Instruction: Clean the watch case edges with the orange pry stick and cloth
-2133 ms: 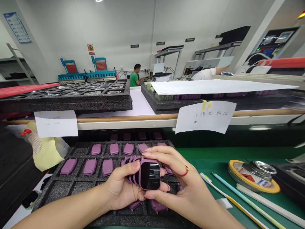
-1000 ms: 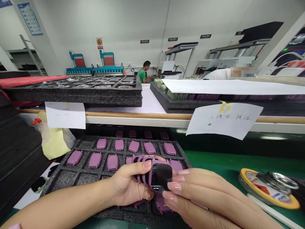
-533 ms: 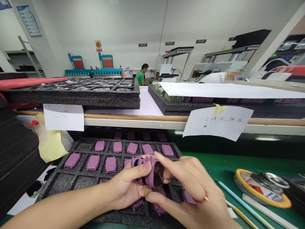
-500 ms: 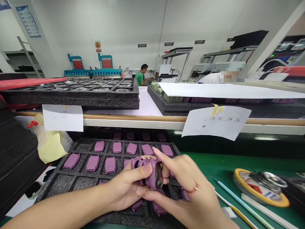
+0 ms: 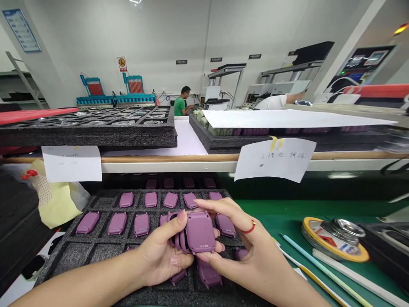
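Just above the black foam tray (image 5: 75, 252), my left hand (image 5: 158, 256) is closed around a short stack of purple watch cases (image 5: 181, 242). My right hand (image 5: 252, 245) grips the nearest purple watch case (image 5: 200, 232) by its edges, fingers at the top and thumb at the bottom. That case's flat back, with a row of small dots, faces me; it stands against the stack, and I cannot tell whether they are apart. More purple cases, such as one watch case (image 5: 127, 199), lie singly in the tray's compartments. My hands hide the middle of the tray.
Right of the tray lie a light-blue stick (image 5: 315, 260), a yellow-and-white stick (image 5: 319, 283) and a yellow-rimmed round reel (image 5: 334, 238). A shelf edge (image 5: 166, 167) with hanging paper notes (image 5: 276, 160) crosses above. A person in green (image 5: 180, 104) sits in the background.
The front watch case has turned, from showing its dark glossy side to showing its flat purple back. My view has swung slightly to the right.
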Demonstrator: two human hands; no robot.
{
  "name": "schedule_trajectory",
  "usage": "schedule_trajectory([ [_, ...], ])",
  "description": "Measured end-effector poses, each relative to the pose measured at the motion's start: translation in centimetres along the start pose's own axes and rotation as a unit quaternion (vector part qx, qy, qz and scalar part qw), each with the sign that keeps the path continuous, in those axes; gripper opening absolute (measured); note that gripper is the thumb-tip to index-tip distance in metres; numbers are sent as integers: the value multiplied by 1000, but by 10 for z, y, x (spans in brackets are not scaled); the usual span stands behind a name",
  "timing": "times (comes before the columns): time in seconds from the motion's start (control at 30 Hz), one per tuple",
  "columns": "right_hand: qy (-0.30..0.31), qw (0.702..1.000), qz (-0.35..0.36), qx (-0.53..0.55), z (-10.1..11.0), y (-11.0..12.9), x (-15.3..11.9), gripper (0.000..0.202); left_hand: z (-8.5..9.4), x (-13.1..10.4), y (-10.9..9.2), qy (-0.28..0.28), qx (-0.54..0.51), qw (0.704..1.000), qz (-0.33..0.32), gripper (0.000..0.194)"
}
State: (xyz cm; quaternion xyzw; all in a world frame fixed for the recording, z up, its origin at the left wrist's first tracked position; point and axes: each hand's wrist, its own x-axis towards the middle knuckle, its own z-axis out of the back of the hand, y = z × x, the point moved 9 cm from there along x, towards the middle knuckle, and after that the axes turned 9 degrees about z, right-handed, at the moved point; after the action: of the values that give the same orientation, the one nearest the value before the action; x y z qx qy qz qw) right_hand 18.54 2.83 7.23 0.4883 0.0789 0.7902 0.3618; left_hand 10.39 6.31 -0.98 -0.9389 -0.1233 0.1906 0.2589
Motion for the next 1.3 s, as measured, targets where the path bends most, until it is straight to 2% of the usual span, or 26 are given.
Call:
schedule_trajectory([
  [0.1,20,998,55,-32,1,8,4,63,5,1,1,-20,11,1000,-11,57],
  [0.17,12,996,65,-58,9,6,7,53,11,-1,-7,-59,0,997,-58,51],
  [0.23,-16,996,27,-88,24,-7,8,45,20,-4,-19,-116,-26,987,-111,33],
  [0.3,-17,992,-38,-119,35,-24,7,38,28,-7,-27,-174,-47,974,-135,15],
  [0.37,40,985,-90,-142,33,-39,5,32,31,-9,-31,-204,-51,968,-139,6],
  [0.4,89,979,-109,-146,28,-45,2,28,31,-10,-33,-206,-49,967,-142,11],
  [0.5,240,949,-156,-133,6,-56,-13,24,24,-10,-33,-167,-37,976,-137,14],
  [0.57,288,933,-179,-119,0,-59,-22,33,18,-8,-27,-130,-36,984,-114,16],
  [0.63,257,944,-172,-113,4,-54,-21,45,15,-5,-22,-105,-41,989,-93,29],
  [0.77,97,988,-72,-101,16,-21,-4,61,15,0,-14,-94,-30,994,-49,38],
  [0.8,74,991,-47,-99,14,-12,-1,60,16,2,-11,-95,-20,995,-36,41],
  [0.87,58,994,-9,-97,4,0,3,44,18,3,-8,-100,-2,995,-24,46],
  [0.97,53,995,19,-83,-10,7,6,19,17,3,-9,-92,-2,995,-36,44],
  [1.03,35,997,33,-63,-11,8,9,16,14,3,-9,-78,-14,996,-36,41],
  [1.2,-54,992,93,-72,3,17,11,11,8,3,-7,-41,-19,999,-30,41],
  [1.3,-162,979,99,-71,22,20,2,17,9,2,-6,-44,-17,998,-30,37],
])
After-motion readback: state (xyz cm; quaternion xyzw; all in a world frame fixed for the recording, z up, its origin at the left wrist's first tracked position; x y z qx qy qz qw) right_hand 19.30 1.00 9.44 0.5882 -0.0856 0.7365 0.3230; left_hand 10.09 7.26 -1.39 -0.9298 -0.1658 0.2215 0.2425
